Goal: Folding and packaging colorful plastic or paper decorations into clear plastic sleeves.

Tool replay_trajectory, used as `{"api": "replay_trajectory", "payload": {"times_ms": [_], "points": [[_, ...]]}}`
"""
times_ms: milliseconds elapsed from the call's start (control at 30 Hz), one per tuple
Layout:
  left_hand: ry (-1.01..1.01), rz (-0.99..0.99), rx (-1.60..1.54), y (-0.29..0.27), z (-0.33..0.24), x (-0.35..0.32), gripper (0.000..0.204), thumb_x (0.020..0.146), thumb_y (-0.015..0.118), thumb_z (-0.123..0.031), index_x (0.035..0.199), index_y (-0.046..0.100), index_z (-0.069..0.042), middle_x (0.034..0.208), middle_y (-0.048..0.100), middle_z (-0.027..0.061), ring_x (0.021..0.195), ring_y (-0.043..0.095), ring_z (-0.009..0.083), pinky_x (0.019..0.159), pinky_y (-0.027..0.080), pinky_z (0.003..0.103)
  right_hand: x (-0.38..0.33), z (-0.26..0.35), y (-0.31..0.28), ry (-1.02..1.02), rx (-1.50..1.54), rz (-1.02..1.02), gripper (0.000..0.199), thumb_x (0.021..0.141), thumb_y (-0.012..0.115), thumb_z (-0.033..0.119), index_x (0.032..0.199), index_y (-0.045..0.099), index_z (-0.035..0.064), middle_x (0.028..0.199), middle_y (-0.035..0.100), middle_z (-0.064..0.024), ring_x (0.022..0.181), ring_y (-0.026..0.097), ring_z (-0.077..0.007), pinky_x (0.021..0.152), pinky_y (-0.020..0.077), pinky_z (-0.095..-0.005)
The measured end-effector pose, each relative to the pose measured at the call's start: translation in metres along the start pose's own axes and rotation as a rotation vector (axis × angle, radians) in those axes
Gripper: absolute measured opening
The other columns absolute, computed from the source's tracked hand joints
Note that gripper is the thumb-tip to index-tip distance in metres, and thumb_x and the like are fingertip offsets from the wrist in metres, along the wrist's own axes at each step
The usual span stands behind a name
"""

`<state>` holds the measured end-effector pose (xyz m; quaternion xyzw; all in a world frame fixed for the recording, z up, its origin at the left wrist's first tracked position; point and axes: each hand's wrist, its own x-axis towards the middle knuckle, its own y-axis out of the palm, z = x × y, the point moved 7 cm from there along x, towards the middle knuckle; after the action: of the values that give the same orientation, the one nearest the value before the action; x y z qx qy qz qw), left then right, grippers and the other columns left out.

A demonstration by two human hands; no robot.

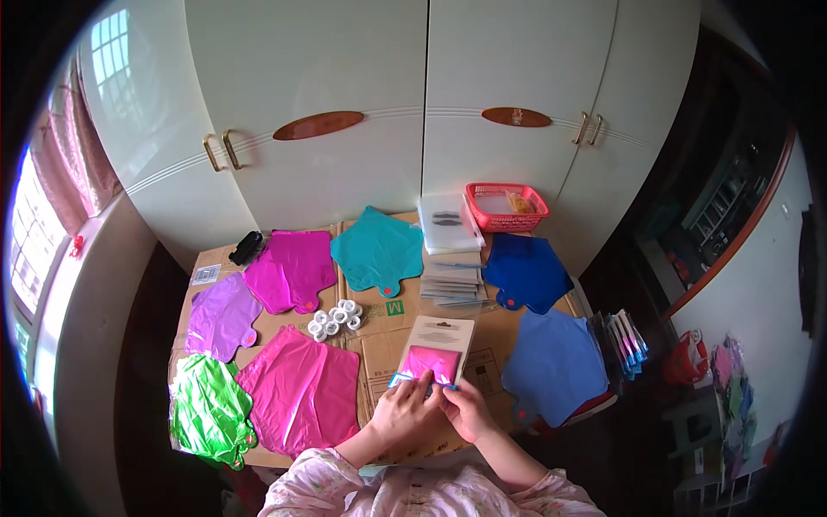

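Note:
A clear plastic package (pixel 441 334) with a pale backing card and a folded pink foil sheet (pixel 433 364) in it lies before me at the near middle. My left hand (pixel 399 414) grips its lower left edge, one finger stretched over the pink foil. At the lower right corner, my right hand (pixel 466 410) pinches the edge between thumb and fingers. A narrow blue strip shows along that lower edge, partly covered by my fingers. Whether the package rests on the cardboard or is slightly raised, I cannot tell.
Flat foil balloons, including pink (pixel 301 392), green (pixel 209 409), teal (pixel 377 250) and dark blue (pixel 527 271), ring the cardboard-covered table (pixel 379 336). White ribbon rolls (pixel 332 322) sit mid-table. Behind are stacked cards (pixel 452 280) and a red basket (pixel 508 226); upright packages (pixel 626 345) stand right.

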<state>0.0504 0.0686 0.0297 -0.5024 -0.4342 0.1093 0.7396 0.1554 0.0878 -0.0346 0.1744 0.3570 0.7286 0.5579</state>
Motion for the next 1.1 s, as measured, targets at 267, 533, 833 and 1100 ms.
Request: {"api": "replay_trajectory", "payload": {"times_ms": [267, 533, 833, 1100], "points": [[-0.007, 0.003, -0.013, -0.014, -0.001, 0.001, 0.037, 0.074, 0.059, -0.018, 0.111, 0.061, -0.014, 0.108, 0.058, 0.0044, 0.093, 0.059, 0.0176, 0.070, 0.053, 0.029, -0.008, -0.004, -0.006, -0.014, -0.098, -0.052, 0.024, 0.095, 0.050, 0.010, 0.118, 0.055, 0.0046, 0.112, 0.059, -0.0031, 0.104, 0.056, -0.0114, 0.094, 0.0449, -0.0301], [-0.197, -0.132, -0.256, -0.036, 0.016, -0.001, 0.033, 0.071, 0.068, -0.006, 0.103, 0.061, -0.007, 0.095, 0.055, 0.0067, 0.094, 0.057, 0.0228, 0.073, 0.051, 0.033, -0.002, 0.003, -0.014, -0.071, -0.139, -0.090, 0.025, 0.095, 0.047, 0.008, 0.118, 0.054, 0.0006, 0.113, 0.061, -0.0086, 0.104, 0.059, -0.0159, 0.095, 0.0468, -0.0329], [-1.238, -0.042, -1.967, 0.033, 0.054, -0.058, 0.022, 0.091, 0.060, -0.010, 0.109, 0.059, 0.003, 0.102, 0.065, 0.0092, 0.091, 0.064, 0.0165, 0.079, 0.054, 0.029, -0.002, 0.000, -0.013, -0.074, -0.166, 0.075, 0.029, 0.096, 0.047, 0.011, 0.123, 0.050, 0.0001, 0.118, 0.059, -0.0096, 0.110, 0.057, -0.0188, 0.102, 0.0410, -0.0368], [-1.091, -0.315, -1.873, 0.025, 0.058, -0.057, 0.015, 0.091, 0.060, -0.009, 0.094, 0.065, 0.004, 0.089, 0.067, 0.0083, 0.080, 0.066, 0.0159, 0.074, 0.056, 0.029, -0.002, 0.012, 0.007, -0.073, -0.171, 0.089, 0.021, 0.096, 0.051, 0.018, 0.110, 0.058, 0.0036, 0.100, 0.063, -0.0022, 0.086, 0.058, -0.0072, 0.089, 0.0473, -0.0268]]}}
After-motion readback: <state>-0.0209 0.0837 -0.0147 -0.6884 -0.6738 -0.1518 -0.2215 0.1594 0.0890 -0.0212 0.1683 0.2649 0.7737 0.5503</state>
